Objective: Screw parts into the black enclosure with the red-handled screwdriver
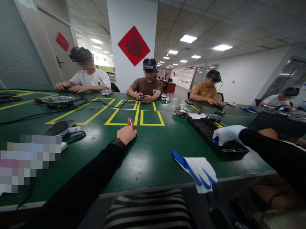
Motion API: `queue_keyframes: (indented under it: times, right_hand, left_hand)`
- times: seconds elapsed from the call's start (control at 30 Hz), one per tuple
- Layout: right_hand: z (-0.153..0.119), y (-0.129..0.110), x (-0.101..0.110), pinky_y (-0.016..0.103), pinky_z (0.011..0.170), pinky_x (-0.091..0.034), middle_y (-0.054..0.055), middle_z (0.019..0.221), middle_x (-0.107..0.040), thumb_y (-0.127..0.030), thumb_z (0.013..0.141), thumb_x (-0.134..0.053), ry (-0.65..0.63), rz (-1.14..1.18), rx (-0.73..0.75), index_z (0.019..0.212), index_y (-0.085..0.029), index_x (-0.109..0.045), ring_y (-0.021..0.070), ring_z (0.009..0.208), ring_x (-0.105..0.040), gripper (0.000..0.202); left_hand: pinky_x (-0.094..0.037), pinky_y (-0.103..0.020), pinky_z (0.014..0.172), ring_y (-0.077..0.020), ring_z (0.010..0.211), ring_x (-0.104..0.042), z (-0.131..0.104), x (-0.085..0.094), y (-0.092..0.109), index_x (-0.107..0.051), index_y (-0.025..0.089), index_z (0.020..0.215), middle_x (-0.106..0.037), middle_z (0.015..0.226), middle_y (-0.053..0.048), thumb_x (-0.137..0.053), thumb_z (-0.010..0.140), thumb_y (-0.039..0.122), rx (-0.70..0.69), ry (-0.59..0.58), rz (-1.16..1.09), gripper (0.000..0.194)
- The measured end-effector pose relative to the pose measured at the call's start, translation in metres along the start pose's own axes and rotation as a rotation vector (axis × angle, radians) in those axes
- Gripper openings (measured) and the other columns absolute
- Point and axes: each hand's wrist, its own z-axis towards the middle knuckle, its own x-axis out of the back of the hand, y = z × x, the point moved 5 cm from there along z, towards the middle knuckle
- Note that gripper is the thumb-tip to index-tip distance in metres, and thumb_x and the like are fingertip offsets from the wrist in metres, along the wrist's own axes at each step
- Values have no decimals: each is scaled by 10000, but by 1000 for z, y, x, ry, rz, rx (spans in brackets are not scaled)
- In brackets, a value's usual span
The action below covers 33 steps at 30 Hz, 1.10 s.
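A red-handled screwdriver [130,122] is grasped in the bare left hand [127,134], fingers clenched round it, over the green table [146,161] near the yellow markings. The gloved right hand [225,134] is rested on the black tray [218,137] at right, its fingers' state not discernible. A spare glove [197,170] lies near the table's near edge.

Green table [151,161], loose glove [198,168], tray [205,130]

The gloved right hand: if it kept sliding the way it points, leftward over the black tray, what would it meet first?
The right hand rests on the black tray, pointing left. Past the tray's edge only bare green table shows, so the way looks free, though depth is unclear.
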Motion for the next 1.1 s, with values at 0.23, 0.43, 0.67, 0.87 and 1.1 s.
queue_keyframes:
  times: [0.23, 0.43, 0.67, 0.87, 1.1]
  right_hand:
    - [-6, -2, -3, 273, 559, -405, 15, 659, -640, -142, 487, -667, -194, -80, -50, 715, -151, -691, 128, 522, -527, 229]
    - [-10, 2, -14, 255, 546, -405, 8, 669, -633, -158, 514, -660, -218, -4, -61, 721, -175, -681, 115, 516, -524, 208]
    - [-2, 9, -16, 245, 526, -395, 10, 691, -637, -162, 518, -647, -211, 7, 37, 730, -167, -669, 123, 535, -535, 212]
    - [3, 14, -12, 238, 531, -383, 13, 744, -638, -187, 496, -677, -95, -107, 31, 797, -180, -674, 132, 578, -543, 301]
    - [16, 14, -20, 243, 552, -372, -10, 720, -621, -203, 534, -630, -220, -254, 53, 856, -179, -647, 120, 554, -509, 324]
  left_hand:
    - [-474, -350, 714, -283, 880, -618, 0, 0, 3, -653, 146, 873, -657, 955, -159, -355, 787, 406, 0, -9, -9, 404]
    - [-473, -359, 709, -288, 867, -618, 1, 0, 2, -654, 151, 865, -656, 952, -160, -356, 785, 419, 8, -12, -13, 409]
    - [-473, -361, 703, -293, 866, -619, 0, 0, 2, -656, 146, 865, -656, 940, -161, -351, 785, 411, 7, -8, -12, 412]
    - [-474, -359, 704, -286, 852, -621, 2, -2, 2, -654, 143, 866, -658, 934, -159, -355, 782, 404, 8, 0, -6, 406]
    - [-480, -373, 696, -290, 854, -619, 3, -4, 1, -647, 149, 886, -655, 938, -147, -341, 783, 410, 1, 4, 7, 416]
